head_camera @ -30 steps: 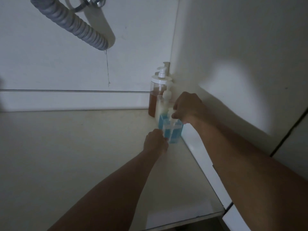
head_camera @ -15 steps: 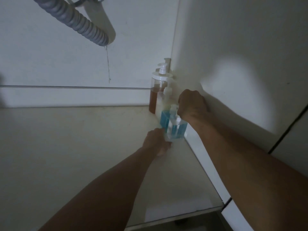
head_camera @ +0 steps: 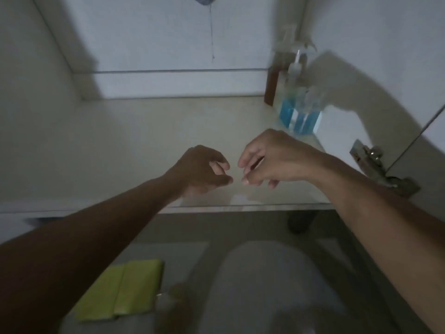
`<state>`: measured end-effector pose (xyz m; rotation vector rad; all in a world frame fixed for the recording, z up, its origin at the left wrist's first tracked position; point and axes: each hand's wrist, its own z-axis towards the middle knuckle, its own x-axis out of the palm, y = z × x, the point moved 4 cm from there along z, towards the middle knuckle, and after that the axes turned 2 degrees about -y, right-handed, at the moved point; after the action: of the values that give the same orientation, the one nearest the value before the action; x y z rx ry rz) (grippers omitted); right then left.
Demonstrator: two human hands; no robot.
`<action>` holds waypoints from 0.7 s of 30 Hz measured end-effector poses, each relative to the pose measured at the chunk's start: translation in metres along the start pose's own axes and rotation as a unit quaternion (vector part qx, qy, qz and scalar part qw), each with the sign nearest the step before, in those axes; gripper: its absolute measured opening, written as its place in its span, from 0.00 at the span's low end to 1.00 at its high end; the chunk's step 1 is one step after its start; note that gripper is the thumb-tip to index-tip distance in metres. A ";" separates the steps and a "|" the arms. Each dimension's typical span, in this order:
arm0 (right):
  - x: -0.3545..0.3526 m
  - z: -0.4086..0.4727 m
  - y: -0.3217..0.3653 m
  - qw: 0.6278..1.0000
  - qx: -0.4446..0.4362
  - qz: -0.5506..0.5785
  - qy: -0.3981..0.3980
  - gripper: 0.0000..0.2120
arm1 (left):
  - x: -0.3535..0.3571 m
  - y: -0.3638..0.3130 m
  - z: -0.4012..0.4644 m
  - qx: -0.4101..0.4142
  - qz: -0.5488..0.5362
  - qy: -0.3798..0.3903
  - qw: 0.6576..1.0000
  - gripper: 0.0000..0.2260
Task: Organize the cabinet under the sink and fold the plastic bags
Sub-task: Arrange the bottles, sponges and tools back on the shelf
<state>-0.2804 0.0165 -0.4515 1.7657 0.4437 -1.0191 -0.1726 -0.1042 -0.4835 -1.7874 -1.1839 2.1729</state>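
Scene order, left to right.

Cabinet floor (head_camera: 120, 141): bare across the left and middle; nothing stored there.

Folded yellow-green item (head_camera: 125, 290): flat on the floor outside the cabinet, lower left. Possibly a folded plastic bag; too blurred to confirm.

Left hand (head_camera: 199, 169): hovering over the front edge of the cabinet floor. Fingers (head_camera: 218, 165) curled loosely, thumb tip close to them, nothing held.

Right hand (head_camera: 267, 157): just beside the left hand, fingertips nearly meeting it but apart. Fingers curled loosely, slightly parted, nothing visibly held.

Pale rounded shape (head_camera: 265, 285): on the floor below the hands; identity not determinable through blur.

Blue bottles (head_camera: 298, 116): two clear pump bottles of blue liquid, upright, close together, against the right wall near the back corner. Brown bottle (head_camera: 273, 85): behind them in the corner, with a pale pump bottle between; heavily blurred.

Door hinge (head_camera: 378, 165): on the right wall, beside the right forearm.

Judged stage: bottles grouped in the corner, hands free, bags not yet handled.

Hazards:
- Pump bottles packed tight: a knock to the front one likely to topple the row, tall narrow shapes being top-heavy.
- Pump heads exposed: pressure from above likely to dispense liquid onto the cabinet floor.
- Hinge near forearm: scrape or snag possible on withdrawal.
- Low light and blur: misjudged reach probable.
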 end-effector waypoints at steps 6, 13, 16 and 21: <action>0.101 -0.025 0.007 0.990 -0.031 0.025 0.137 0.16 | -0.001 0.053 -0.088 -0.061 0.043 0.140 0.987 0.07; 0.218 -0.039 -0.001 0.977 -0.072 -0.047 0.197 0.38 | 0.051 0.169 -0.148 -0.173 0.221 0.262 0.923 0.26; 0.250 -0.037 -0.003 0.973 -0.111 -0.081 0.186 0.48 | 0.064 0.202 -0.157 -0.168 0.301 0.237 0.908 0.38; 0.287 -0.042 -0.007 0.962 -0.156 -0.088 0.203 0.49 | 0.081 0.223 -0.173 -0.148 0.377 0.254 0.878 0.55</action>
<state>-0.1015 0.0120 -0.6800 1.6622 0.9809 -0.6537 0.0392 -0.1312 -0.6852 -3.1062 -0.7817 1.5971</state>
